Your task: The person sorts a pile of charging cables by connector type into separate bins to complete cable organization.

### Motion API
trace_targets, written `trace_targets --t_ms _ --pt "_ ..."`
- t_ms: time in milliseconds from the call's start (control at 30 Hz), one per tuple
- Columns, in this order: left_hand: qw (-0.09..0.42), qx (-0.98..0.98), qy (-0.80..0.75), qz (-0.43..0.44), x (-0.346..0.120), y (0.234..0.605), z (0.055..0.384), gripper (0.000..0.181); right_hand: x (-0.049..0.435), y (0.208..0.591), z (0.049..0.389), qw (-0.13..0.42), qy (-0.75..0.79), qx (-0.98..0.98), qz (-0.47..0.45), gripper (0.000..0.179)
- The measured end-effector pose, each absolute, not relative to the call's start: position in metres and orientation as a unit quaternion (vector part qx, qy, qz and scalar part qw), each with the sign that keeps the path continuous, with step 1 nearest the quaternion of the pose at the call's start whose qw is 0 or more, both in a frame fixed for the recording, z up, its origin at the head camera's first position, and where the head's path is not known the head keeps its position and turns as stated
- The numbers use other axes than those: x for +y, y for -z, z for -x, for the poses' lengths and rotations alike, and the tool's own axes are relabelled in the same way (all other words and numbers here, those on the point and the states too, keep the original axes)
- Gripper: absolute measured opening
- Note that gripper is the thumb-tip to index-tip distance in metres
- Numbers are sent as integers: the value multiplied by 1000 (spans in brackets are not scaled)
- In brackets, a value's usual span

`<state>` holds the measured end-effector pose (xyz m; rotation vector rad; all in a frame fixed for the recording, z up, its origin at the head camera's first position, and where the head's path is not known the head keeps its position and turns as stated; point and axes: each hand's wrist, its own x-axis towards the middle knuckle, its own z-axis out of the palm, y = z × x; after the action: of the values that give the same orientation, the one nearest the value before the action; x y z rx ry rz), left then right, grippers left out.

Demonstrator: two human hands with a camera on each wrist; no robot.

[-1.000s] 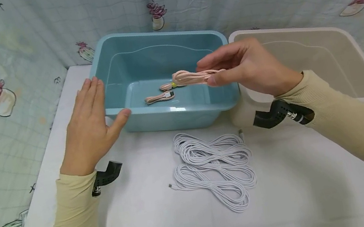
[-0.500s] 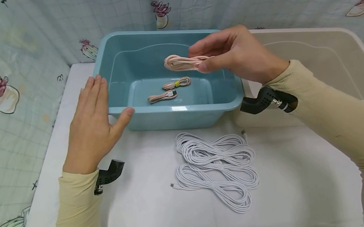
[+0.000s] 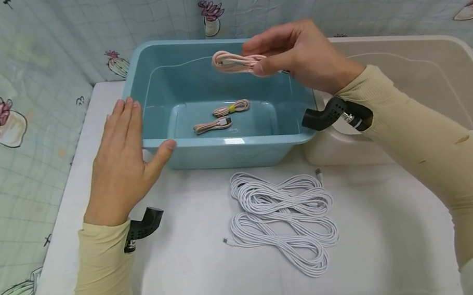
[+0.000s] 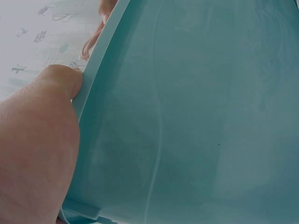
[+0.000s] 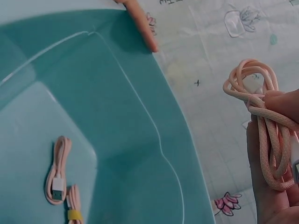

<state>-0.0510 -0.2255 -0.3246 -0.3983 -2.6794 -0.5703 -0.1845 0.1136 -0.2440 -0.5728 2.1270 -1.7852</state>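
My right hand (image 3: 303,56) pinches a coiled pink cable (image 3: 234,61) between thumb and fingers, held above the right part of the blue bin (image 3: 236,147). In the right wrist view, the braided loops of that pink cable (image 5: 271,135) stick out past the fingers. With fingers straight, my left hand (image 3: 118,163) rests against the bin's left rim, the thumb near its front edge. Two more pink cable bundles lie on the bin floor: one with a yellow tie (image 3: 232,108), the other with a USB plug (image 3: 213,125) showing.
A beige bin (image 3: 434,81) stands right of the blue one, partly behind my right arm. Coiled white cables (image 3: 282,218) lie on the white table (image 3: 184,283) in front of the bins. A printed curtain (image 3: 146,10) hangs behind and to the left.
My right hand has moved up and slightly left with the pink cable, away from the bin floor, uncovering the yellow-tied bundle. The left hand stays at the rim.
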Motion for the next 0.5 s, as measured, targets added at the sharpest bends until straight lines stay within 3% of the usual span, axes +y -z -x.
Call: trace_targets --t_ms 500 --pt "185 -952 198 140 -226 328 52 97 100 252 211 166 583 770 199 36"
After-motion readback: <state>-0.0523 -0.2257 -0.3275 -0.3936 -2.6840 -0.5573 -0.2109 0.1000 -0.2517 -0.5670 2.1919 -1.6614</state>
